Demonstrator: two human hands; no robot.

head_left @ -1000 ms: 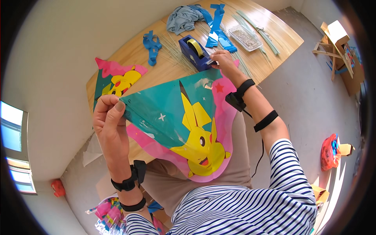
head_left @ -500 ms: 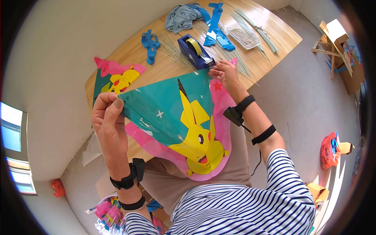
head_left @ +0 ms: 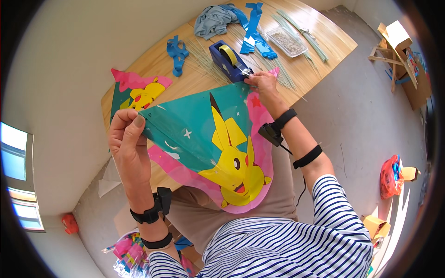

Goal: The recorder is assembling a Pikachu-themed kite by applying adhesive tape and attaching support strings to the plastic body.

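Observation:
A thin plastic kite sheet (head_left: 197, 123), teal with a pink wavy border and a yellow cartoon figure, hangs over my lap. My left hand (head_left: 130, 143) pinches its left corner between thumb and fingers. Beyond the sheet's upper right corner stands a dark blue tape dispenser (head_left: 219, 59) with a yellowish roll (head_left: 228, 54) in it. At the dispenser's cutting end, my right hand (head_left: 263, 88) is closed in a pinch on the tape's free end. Below that hand lies the sheet's right corner.
A second printed sheet (head_left: 146, 92) lies on the wooden table (head_left: 331, 39) at left. Toward the back are blue strips (head_left: 177, 55), a grey-blue cloth (head_left: 215, 22), thin rods (head_left: 296, 25) and a clear box of small parts (head_left: 287, 41). A red bag (head_left: 391, 178) sits on the floor at right.
My right hand has moved slightly left and its fingers have drawn together at the dispenser's cutting end. My left hand keeps hold of the sheet's corner, nearly still.

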